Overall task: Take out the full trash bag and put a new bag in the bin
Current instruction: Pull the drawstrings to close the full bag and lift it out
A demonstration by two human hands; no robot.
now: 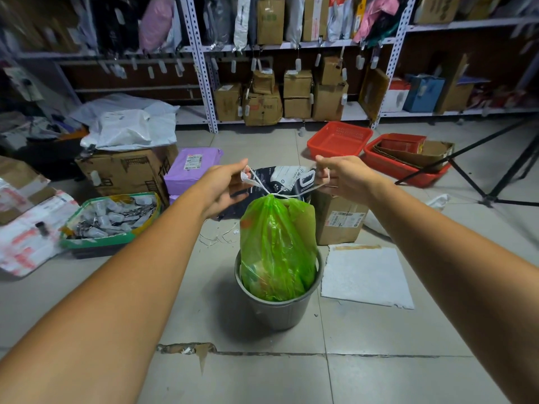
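A full green trash bag [277, 246] stands tall in a small grey bin [280, 309] on the tiled floor, its lower part inside the bin. Its mouth is cinched at the top by white drawstrings [272, 191]. My left hand [230, 186] pinches the left string end, up and to the left of the knot. My right hand [339, 176] pinches the right string end, up and to the right. Both strings run taut from the knot to my fingers.
A cardboard box [339, 220] and a dark printed bag [288, 177] sit just behind the bin. A white sheet [364, 275] lies right of it. Red baskets [339, 139], a tripod [493, 182], a green-rimmed tray of tags [112, 217], boxes and shelving [204, 83] surround the spot.
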